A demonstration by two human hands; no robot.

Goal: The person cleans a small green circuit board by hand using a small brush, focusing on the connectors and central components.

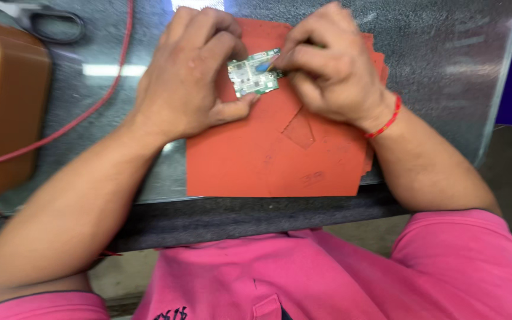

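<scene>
A grey glass-topped worktop (422, 53) fills the view, with an orange-red mat (268, 154) lying on it near the front edge, its surface scuffed and cut in places. On that mat, toward its upper part, sits a small green circuit board (253, 73).

The left hand (188, 74) curls around the board's left side, thumb pressed against its lower edge and fingers bent over the top, so the board is braced rather than lifted clear; whether it rests flat on the mat or is tipped up slightly cannot be told. The right hand (327, 68) is bunched over the board's right edge, fingertips pinched together on something small and blue (262, 66) that touches the board's face. What that blue item is stays unclear, as the fingers hide most of it. A red thread band (386, 121) circles the right wrist.

At the left stands a tan box (4, 101), with a red cable (99, 95) curving past it across the worktop, and dark scissor handles (54, 24) lie at the top left.

The likely risks, as a judgement: the board is held only by fingertip pressure at 2 sides, so a hard push from the right hand could make it skid or flip out of the left thumb's brace. Force on the blue item could scrape or lift small parts on the board's face. The mat's front edge lies close to the worktop's front edge, so anything that slips toward the body could drop to the lap or floor.
</scene>
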